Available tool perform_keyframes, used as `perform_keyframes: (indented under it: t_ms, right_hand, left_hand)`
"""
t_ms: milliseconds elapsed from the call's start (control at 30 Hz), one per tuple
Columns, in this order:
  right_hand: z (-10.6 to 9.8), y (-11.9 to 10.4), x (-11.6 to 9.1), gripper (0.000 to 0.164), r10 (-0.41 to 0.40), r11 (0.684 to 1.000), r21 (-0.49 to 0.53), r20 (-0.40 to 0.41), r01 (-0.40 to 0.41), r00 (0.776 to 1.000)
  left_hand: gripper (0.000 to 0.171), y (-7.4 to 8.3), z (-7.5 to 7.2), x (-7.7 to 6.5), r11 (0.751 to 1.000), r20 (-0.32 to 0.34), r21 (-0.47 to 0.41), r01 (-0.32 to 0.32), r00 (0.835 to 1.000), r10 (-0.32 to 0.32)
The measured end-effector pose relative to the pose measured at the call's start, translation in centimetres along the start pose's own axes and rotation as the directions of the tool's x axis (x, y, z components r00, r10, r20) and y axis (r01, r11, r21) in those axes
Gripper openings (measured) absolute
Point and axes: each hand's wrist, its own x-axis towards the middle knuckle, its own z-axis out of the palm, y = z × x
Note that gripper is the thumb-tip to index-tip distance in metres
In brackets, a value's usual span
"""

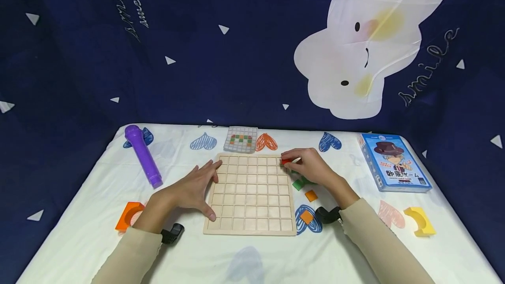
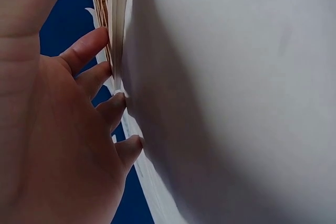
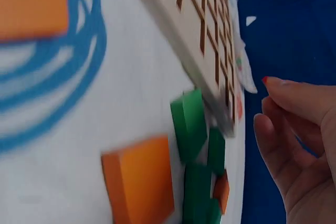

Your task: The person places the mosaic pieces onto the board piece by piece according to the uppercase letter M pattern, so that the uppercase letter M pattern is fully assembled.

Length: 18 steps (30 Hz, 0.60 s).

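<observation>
Right hand (image 1: 309,165) has a red tile (image 1: 286,161) pinched between thumb and fingertips; gap is only about tile-wide. Tile is at the far right corner of the gridded board (image 1: 250,194). Can't tell if it touches the cell or hangs just above; right wrist view gives only a sliver of red at the fingertips.

Left hand (image 1: 189,189): fingers spread wide, not wrapped round anything, thumb and fingertips at the board's left edge. Reads to me as a brace against sliding.

Handling, all judgement: red tile looks like painted wood or plastic. Small, light, stiff. Hard to damage, easy to drop or flick; smooth faces may slip a bit. Best hold is thumb and index on two opposite sides, underside left free. Low force will do. Fingers over the top would hide the cell.

Board looks like thin wood: stiff, fairly light, so it could skid on the cloth-covered surface (image 1: 197,257). Hold by the outer rim, off the cells. Ribs look thin; don't pry on them.

Loose stock off the right edge: green tiles (image 1: 298,185) near the rim, two orange tiles (image 1: 311,195) nearer the person. Right hand hides some, so no count. Right wrist view shows the green ones as thick blocks; enough side to pinch.
</observation>
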Motion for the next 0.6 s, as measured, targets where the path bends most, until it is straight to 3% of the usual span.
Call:
perform_keyframes:
  t_ms: [600]
  right_hand:
    - [3.8,-3.3,1.4,0.022,-0.11,0.99,0.098,0.046,0.105,0.993]
  left_hand:
    - [0.093,0.0,0.0,0.0,1.0,0.005,0.011,-0.003,1.0,0.003]
